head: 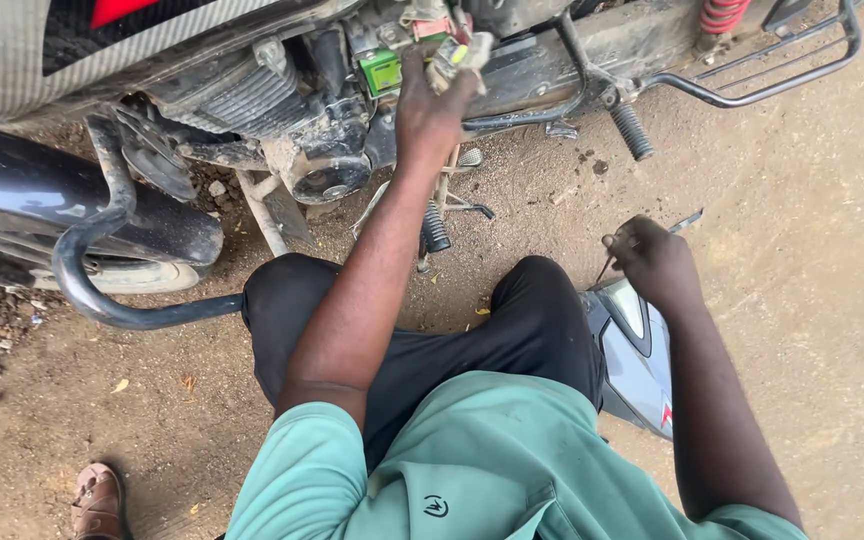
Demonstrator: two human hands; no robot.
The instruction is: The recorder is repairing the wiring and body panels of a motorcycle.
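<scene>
Connector: a pale wiring plug up at the side of the motorcycle, just right of a small green box.
Left hand: my left hand reaches up to the bike, my fingers closed around that plug and its wires.
Right hand: my right hand is low beside my knee, fingers pinched shut on a thin screwdriver, well apart from the plug.
Under it: a grey body panel lies on the dirt beside my right leg.
Nearby: the foot peg sticks out above my right hand.
</scene>
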